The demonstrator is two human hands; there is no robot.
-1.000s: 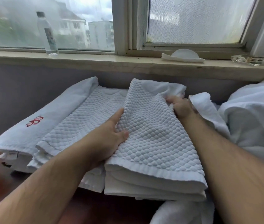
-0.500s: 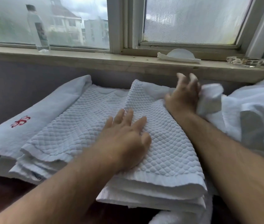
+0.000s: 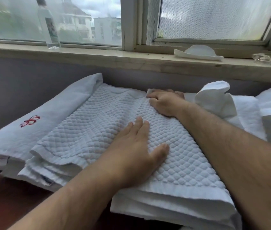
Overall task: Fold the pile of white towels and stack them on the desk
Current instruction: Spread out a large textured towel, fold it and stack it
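The folded white waffle-weave towel (image 3: 181, 163) is lying on the dark brown tabletop (image 3: 15, 201), its thick layered edge facing the person. The left hand (image 3: 136, 153) is resting flat on the middle of it, fingers straight and slightly spread, pressing down and holding nothing. The right hand (image 3: 164, 103) is sitting at the towel's far edge, fingers curled with the tips against the cloth; I cannot tell whether they are pinching it. Just left, partly under this towel, a second folded white waffle towel (image 3: 81, 130) is lying beside a smooth white folded towel with a red embroidered mark (image 3: 51, 113). Just right of the right forearm, the rumpled pile of loose white towels (image 3: 247, 110) is waiting.
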